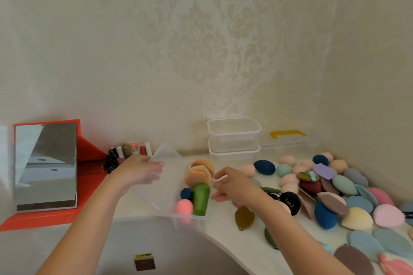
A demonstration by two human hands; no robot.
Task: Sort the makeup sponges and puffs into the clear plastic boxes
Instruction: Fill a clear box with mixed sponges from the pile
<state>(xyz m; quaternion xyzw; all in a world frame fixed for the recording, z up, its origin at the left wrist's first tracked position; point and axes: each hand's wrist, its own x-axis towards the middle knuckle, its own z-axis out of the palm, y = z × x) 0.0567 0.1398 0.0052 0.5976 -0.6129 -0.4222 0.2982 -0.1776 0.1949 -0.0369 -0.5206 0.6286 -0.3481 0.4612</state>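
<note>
We held the lid (166, 163) in the left hand (143, 171), fingers gripping its edge, while the right hand (232, 185) hung with loose, empty fingers just beside the box (192, 216), which had orange puffs (199, 174), a green sponge (201, 198) and two small ones inside. Best move, we judged: swing the lid clear, steady the box wall, then feed in pieces from the pile (335, 196) on the right, like with like. White table (220, 226), cream patterned wall (201, 40), stacked boxes (234, 138) at back, mirror (45, 165) at left.

Home vanity: damask wallpaper (201, 40), mirror (45, 163), nail polishes (127, 152)
</note>
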